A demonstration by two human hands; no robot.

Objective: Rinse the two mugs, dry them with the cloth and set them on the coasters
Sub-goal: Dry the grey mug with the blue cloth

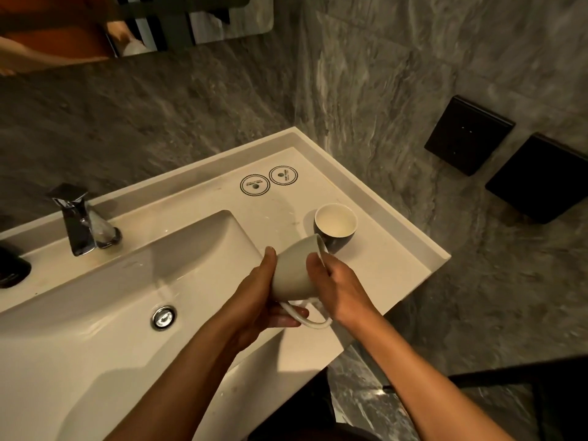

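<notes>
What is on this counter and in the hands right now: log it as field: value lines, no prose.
held mug: white mug, tilted, mouth facing away, handle down
left hand: left hand grips the mug's base
right hand: right hand grips near the rim
other mug: dark mug, upright on the counter, pale inside
coasters: two round coasters, side by side, both bare
tap: faucet, no water visible
cloth: not seen

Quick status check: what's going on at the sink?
Both hands, left and right, hold white mug tilted. Dark mug upright on counter. Coasters empty. No cloth visible.
</notes>
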